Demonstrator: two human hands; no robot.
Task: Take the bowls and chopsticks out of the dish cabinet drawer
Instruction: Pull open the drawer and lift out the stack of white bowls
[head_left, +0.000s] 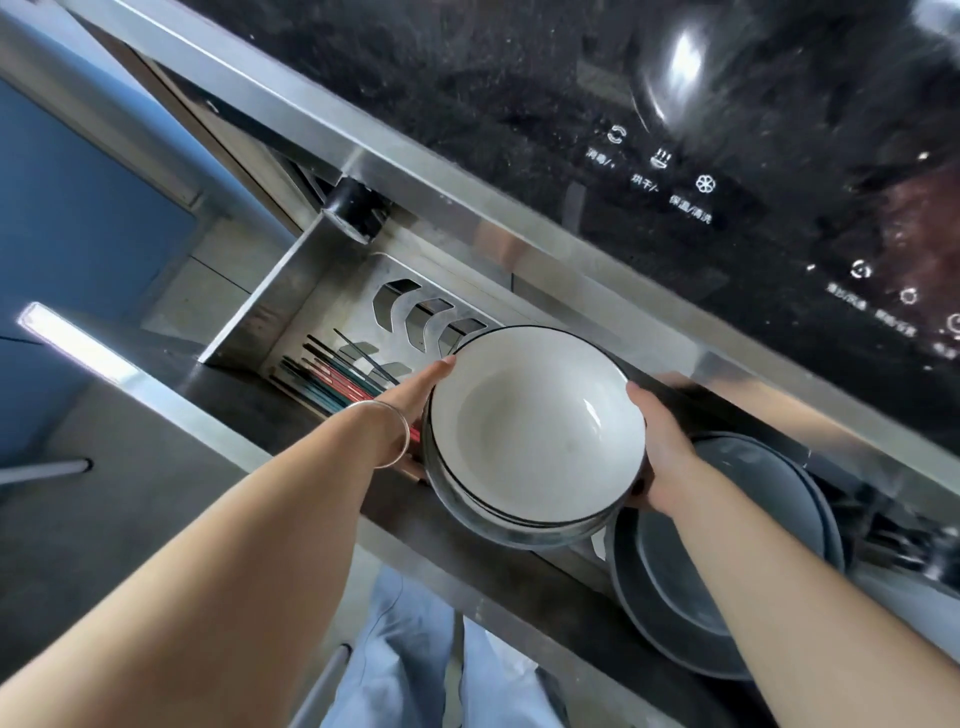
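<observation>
Near edge: my two forearms reach in over the drawer's front rail (519, 561); grey plates (691, 566) stand at near right.
Stack of bowls (535, 431): white inside, dark-rimmed, nested, mouths up, held between my hands above the open drawer.
Left hand (415, 410): flat against the stack's left wall, fingers straight, bracelet (387, 431) at the wrist.
Right hand (657, 452): wrapped round the right wall, fingers curled beneath.
Chopsticks (332, 376): lying in the far-left compartment, just left of my left hand, long axis running near-right to far-left.
Judgement: the left hand is nearer them.
Far: control panel (675, 171) of the black glass cooktop.
</observation>
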